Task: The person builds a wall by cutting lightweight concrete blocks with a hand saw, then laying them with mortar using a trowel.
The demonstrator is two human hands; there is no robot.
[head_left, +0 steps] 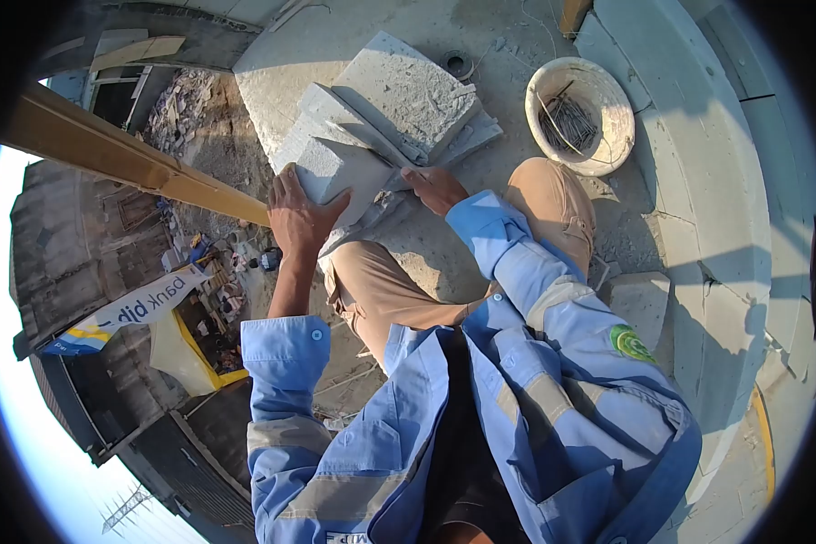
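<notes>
My left hand (301, 216) grips the near end of a pale grey block (325, 167), with its thumb on one side and the fingers round the other. Beyond it lies a pile of similar light blocks and slabs; the largest slab (399, 86) has a rough, dust-covered face. My right hand (437, 190) is closed near the right edge of the held block, fingertips pinched together. Whether it grips the block's edge or something small is hidden. Broken rubble (381, 210) sits below the block, between my hands and my knees.
A whitish bucket (537, 95) holding several long nails (568, 124) stands by my right knee. A dark ring-shaped object (458, 63) is behind the pile. A brown beam (145, 159) crosses at left, beside a drop to rubble and a banner (145, 313). A block wall (698, 136) curves along the right.
</notes>
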